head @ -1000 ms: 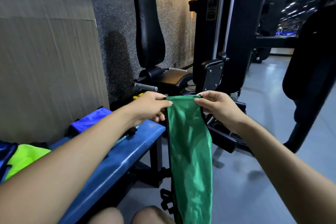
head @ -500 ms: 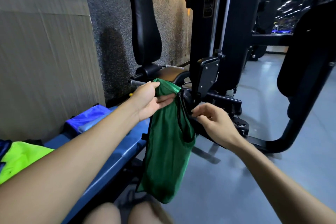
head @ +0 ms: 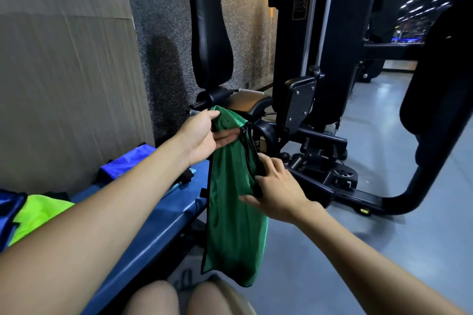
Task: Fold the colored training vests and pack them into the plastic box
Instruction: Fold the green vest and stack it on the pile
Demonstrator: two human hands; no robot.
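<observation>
The step in hand was judged to be the folding of one vest, carried out in the air. The green vest (head: 234, 202) hung lengthwise between the two hands, doubled into a narrow panel, with its lower end dangling below both hands and just beyond the end of the bench (head: 163, 215).

The left hand (head: 204, 135) held the top of the green vest: the thumb lay over the upper edge and the fingers, nearly straight, lay against the face of the cloth, pinching the fabric between them. The right hand (head: 276, 186), lower and to the right of the left, was curled round the black-trimmed side edge (the armhole or neck binding, as far as could be told), with the thumb pressed on the green panel.

The plastic box was not in view. Behind the left forearm, on the bench, lay a blue vest (head: 122, 163) and a yellow-green vest (head: 38, 215); whether either was folded could not be told.

The next move was judged to call for bringing the hanging lower end up to the top edge, halving the length, while the trimmed edges remained aligned. The thin fabric would probably slip if either grip loosened.
</observation>
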